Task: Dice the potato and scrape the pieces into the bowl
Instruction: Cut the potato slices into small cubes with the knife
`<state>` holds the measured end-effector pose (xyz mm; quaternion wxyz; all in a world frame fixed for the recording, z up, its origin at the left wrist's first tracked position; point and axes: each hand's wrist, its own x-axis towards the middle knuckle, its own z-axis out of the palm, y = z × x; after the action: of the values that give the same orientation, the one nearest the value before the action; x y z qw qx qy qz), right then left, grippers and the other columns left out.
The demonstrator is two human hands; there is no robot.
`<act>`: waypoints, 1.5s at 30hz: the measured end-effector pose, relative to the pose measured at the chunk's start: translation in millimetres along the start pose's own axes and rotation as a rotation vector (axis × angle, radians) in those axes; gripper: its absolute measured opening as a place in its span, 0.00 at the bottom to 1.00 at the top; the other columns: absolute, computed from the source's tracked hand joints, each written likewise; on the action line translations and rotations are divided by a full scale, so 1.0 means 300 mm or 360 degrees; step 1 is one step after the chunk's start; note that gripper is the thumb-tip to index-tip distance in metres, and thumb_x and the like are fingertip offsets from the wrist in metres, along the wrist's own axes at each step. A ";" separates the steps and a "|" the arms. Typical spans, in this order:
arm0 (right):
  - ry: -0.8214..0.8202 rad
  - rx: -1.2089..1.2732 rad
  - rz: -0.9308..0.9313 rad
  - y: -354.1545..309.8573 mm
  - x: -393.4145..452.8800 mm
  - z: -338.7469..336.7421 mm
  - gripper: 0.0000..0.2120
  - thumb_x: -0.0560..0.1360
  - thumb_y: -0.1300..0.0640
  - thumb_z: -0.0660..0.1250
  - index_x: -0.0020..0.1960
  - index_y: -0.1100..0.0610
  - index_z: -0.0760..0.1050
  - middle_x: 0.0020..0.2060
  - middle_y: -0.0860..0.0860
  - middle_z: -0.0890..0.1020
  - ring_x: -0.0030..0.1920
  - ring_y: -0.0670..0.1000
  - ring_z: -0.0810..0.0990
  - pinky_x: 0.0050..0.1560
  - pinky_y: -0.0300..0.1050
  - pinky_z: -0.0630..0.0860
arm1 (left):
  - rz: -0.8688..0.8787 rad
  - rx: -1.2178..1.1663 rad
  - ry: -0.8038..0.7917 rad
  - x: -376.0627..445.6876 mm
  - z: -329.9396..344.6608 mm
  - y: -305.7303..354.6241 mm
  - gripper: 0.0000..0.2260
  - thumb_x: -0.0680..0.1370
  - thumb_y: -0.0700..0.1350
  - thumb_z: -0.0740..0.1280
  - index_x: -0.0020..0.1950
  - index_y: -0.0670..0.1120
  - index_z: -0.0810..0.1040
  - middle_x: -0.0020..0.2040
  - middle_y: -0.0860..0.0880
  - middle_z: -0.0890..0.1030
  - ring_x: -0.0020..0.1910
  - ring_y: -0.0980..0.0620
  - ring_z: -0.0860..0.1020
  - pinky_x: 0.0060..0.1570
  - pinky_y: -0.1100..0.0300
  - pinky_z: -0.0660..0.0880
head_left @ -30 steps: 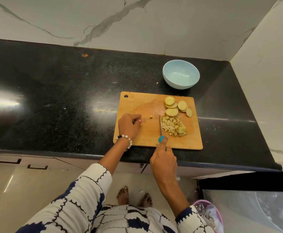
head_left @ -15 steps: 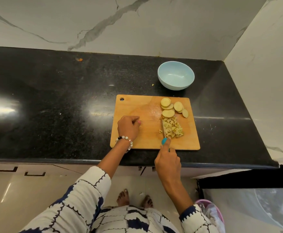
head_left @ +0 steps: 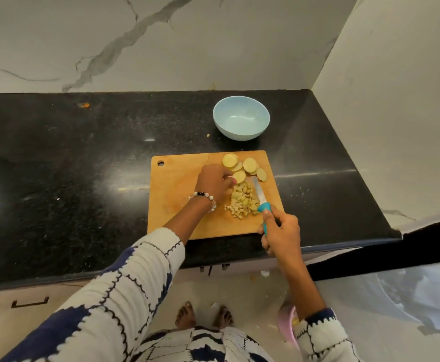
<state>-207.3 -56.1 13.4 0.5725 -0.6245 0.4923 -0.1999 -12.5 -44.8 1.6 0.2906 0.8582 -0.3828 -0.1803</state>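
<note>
Nearest the lower edge of the frame, right of centre, the right hand (head_left: 281,232) has its fingers curled tightly round the teal plastic handle of a small steel-bladed knife (head_left: 260,198), the thumb lying along the top of the handle; the blade slants up and left along the right flank of a heap of pale diced potato cubes (head_left: 242,201) in the middle of the rectangular wooden chopping board (head_left: 177,205). Just left of the heap and a little farther up the frame, the left hand (head_left: 213,182), with a beaded bracelet at the wrist, reaches over the board with its fingers bent toward the nearest of the round, skin-edged potato slices (head_left: 243,167); whether the fingertips already pinch a slice or only touch it cannot be told. The uncut slices overlap near the board's upper right corner, and beyond them, apart from the board on the black speckled stone counter (head_left: 83,165), stands the empty pale blue round bowl (head_left: 241,121). The chief risk, as I judge it, is the blade tip lying close to those reaching fingertips: a slice dragged back toward the heap could bring them against the edge. Thin damp slices may also slide under the knife, and loose cubes at the heap's lower left could be knocked off the board.
</note>
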 end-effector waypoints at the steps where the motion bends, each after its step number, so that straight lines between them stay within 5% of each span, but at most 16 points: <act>1: 0.0021 0.0035 0.0023 -0.003 0.005 -0.009 0.13 0.81 0.53 0.58 0.62 0.56 0.74 0.33 0.56 0.76 0.23 0.47 0.69 0.19 0.37 0.65 | 0.0017 0.0112 -0.0042 0.012 0.009 0.012 0.15 0.73 0.50 0.71 0.57 0.45 0.80 0.53 0.46 0.81 0.52 0.50 0.78 0.54 0.56 0.75; 5: 0.0063 0.0078 0.0041 -0.001 0.026 -0.019 0.14 0.81 0.52 0.58 0.62 0.57 0.74 0.33 0.56 0.76 0.23 0.47 0.69 0.19 0.37 0.65 | 0.0129 0.0486 -0.0032 0.033 0.022 0.036 0.19 0.71 0.56 0.71 0.54 0.43 0.81 0.51 0.44 0.79 0.50 0.48 0.75 0.51 0.56 0.74; 11: 0.0065 0.0059 0.0035 0.003 0.053 -0.006 0.17 0.80 0.52 0.59 0.66 0.57 0.72 0.35 0.56 0.78 0.24 0.47 0.71 0.20 0.37 0.67 | 0.0145 0.0556 -0.0070 0.044 0.026 0.050 0.16 0.73 0.56 0.68 0.51 0.44 0.80 0.47 0.45 0.80 0.46 0.49 0.76 0.45 0.58 0.73; 18: 0.0036 0.0058 -0.0004 0.000 0.072 -0.006 0.18 0.80 0.51 0.59 0.67 0.56 0.70 0.36 0.56 0.78 0.24 0.46 0.71 0.21 0.37 0.67 | 0.0110 0.0332 -0.0007 0.036 0.033 0.001 0.25 0.72 0.54 0.70 0.66 0.48 0.73 0.58 0.46 0.77 0.56 0.49 0.73 0.52 0.60 0.69; 28: -0.0046 0.0038 -0.0054 -0.008 0.077 -0.018 0.19 0.80 0.50 0.59 0.69 0.55 0.69 0.36 0.55 0.78 0.24 0.46 0.71 0.21 0.38 0.68 | -0.0632 -0.1041 0.0161 -0.030 -0.021 -0.014 0.12 0.71 0.41 0.73 0.53 0.47 0.81 0.49 0.48 0.82 0.43 0.53 0.81 0.48 0.58 0.79; 33: -0.0116 -0.0020 -0.0102 -0.003 0.057 0.005 0.17 0.80 0.50 0.59 0.67 0.54 0.71 0.36 0.56 0.78 0.24 0.47 0.71 0.20 0.39 0.67 | -0.0752 -0.1284 0.0240 -0.092 -0.049 -0.062 0.20 0.72 0.36 0.69 0.62 0.51 0.76 0.47 0.49 0.80 0.38 0.53 0.83 0.47 0.56 0.81; 39: -0.0254 -0.0154 -0.0200 -0.012 0.020 0.094 0.12 0.80 0.51 0.59 0.56 0.56 0.76 0.36 0.57 0.78 0.24 0.47 0.72 0.20 0.36 0.66 | -0.0696 -0.0850 0.0285 -0.149 -0.052 -0.141 0.13 0.75 0.40 0.68 0.59 0.48 0.79 0.51 0.47 0.80 0.38 0.50 0.81 0.48 0.54 0.80; 45: -0.0222 -0.0411 -0.0355 -0.017 -0.021 0.208 0.09 0.80 0.52 0.59 0.51 0.57 0.75 0.37 0.58 0.79 0.30 0.48 0.76 0.26 0.42 0.76 | -0.0804 -0.0581 0.0585 -0.159 -0.050 -0.165 0.09 0.77 0.43 0.64 0.52 0.43 0.83 0.52 0.45 0.83 0.52 0.45 0.79 0.51 0.59 0.73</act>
<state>-157.5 -19.1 3.5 0.4946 -0.7559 0.4006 -0.1533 -7.8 23.5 -14.2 0.4491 0.8778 -0.0616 -0.1546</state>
